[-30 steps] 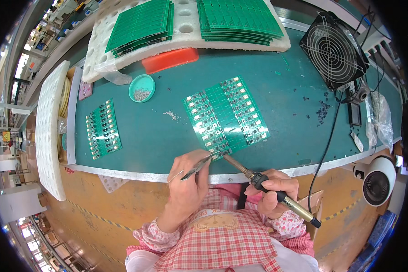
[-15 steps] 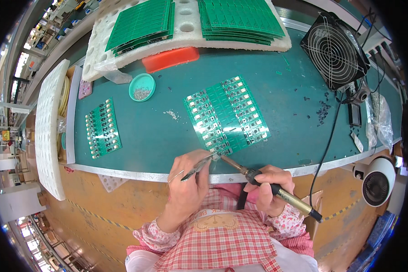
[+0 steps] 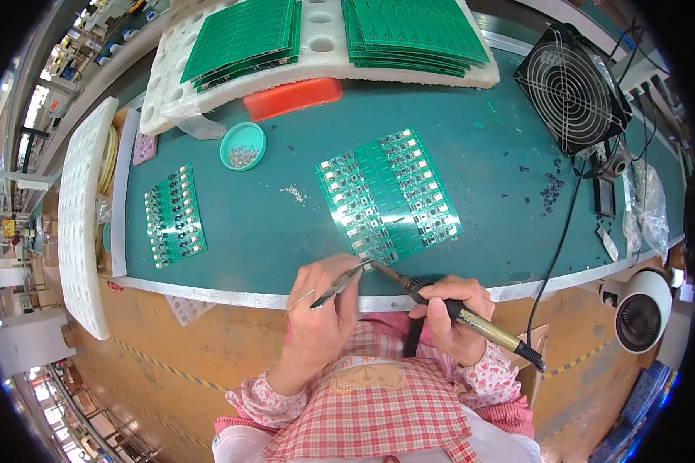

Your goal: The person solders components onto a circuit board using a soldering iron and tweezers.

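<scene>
Head view: left hand (image 3: 320, 320) sits at the near edge of the green bench mat (image 3: 270, 231), fingers pinched shut on tweezers (image 3: 340, 283), tips pointing up-right to the near edge of the big circuit panel (image 3: 388, 194); whether anything is between the tips can't be told, too small. Right hand (image 3: 454, 316) is closed in a fist-like pen grip round the soldering iron (image 3: 459, 312), black grip w/ brass-coloured rear end sticking out lower right, tip meeting the tweezer tips at the panel's near edge, approx mid-bench at the front rail. Panel lies tilted, centre of the mat, rows of small white parts on it. A 2nd, smaller green panel (image 3: 174, 216) lies well apart nr the left edge. Round teal dish (image 3: 243, 146) w/ tiny metal bits sits towards the far left, a small pile of loose bits (image 3: 293, 192) between it and the big panel. Red-orange tray (image 3: 293, 98) lies at the far edge, against the white foam block (image 3: 316, 46) carrying 2 stacks of green boards (image 3: 243, 35). Black wire-guard fan (image 3: 567, 89) stands at the far right corner, black cable running down off the front edge. White round fan (image 3: 641, 309) is below the bench on the right. Person wears a red-white checked apron (image 3: 378, 409) over floral sleeves
</scene>
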`<state>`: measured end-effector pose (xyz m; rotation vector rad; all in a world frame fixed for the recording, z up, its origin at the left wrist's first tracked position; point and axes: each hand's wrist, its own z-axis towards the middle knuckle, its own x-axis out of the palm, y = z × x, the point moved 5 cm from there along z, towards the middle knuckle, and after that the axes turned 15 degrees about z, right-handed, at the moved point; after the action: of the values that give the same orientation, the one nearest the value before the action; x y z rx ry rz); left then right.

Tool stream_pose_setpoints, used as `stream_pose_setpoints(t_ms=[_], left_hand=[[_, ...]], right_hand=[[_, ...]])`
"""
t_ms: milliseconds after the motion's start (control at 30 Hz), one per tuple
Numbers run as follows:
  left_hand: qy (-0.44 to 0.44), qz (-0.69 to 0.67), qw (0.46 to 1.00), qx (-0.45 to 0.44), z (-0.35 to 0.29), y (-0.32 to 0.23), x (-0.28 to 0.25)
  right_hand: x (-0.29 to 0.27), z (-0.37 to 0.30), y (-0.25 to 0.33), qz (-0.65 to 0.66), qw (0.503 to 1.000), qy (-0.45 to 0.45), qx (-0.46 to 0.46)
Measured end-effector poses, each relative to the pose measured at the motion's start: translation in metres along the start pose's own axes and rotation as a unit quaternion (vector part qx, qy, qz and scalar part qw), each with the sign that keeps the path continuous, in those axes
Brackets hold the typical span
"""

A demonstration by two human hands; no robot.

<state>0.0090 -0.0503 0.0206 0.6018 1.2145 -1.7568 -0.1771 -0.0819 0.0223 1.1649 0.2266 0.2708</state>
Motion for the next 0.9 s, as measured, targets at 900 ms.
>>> stream_pose_setpoints(t_ms=[900], left_hand=[[-0.013,0.009,1.000,-0.006,0.002,-0.003,0.000]], right_hand=[[0.001,0.005,0.010,-0.045,0.994,0.034,-0.094]])
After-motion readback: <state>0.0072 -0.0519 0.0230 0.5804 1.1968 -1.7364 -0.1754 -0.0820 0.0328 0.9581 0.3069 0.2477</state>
